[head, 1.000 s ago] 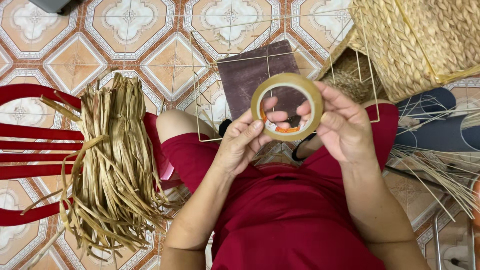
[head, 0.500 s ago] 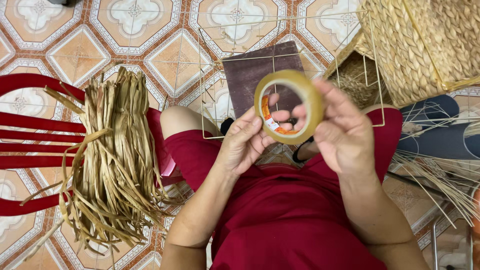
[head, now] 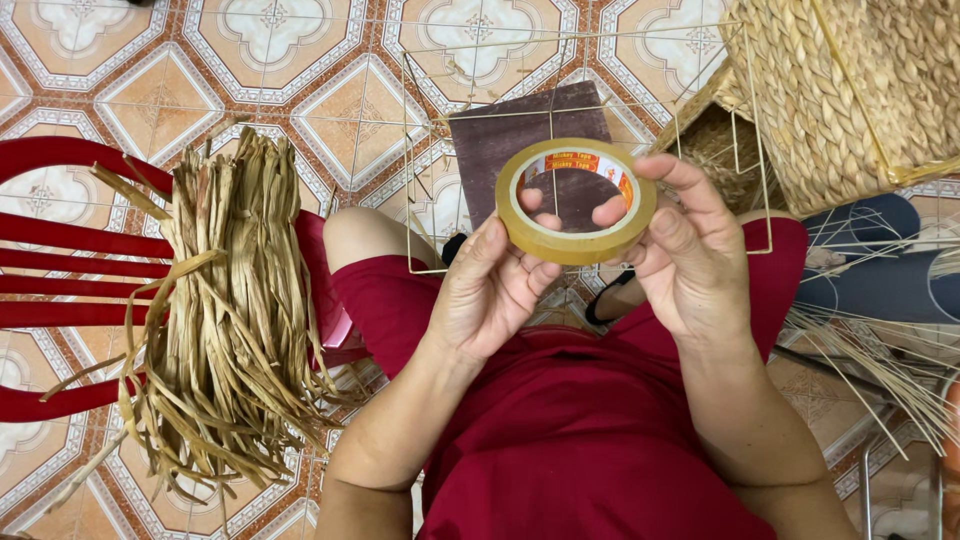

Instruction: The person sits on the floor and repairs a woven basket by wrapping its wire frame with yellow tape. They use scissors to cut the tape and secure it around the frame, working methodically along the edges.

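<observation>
both our hands pinch the tape roll: left hand and right hand each with fingers curled through its hole. it sits between them, above our lap and before the wire frame. we judge the grip light, so the roll could slip onto the tiled floor.

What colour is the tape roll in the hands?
The tape roll is tan-yellow, with a red, orange and white core label; seen in the head view.
</observation>
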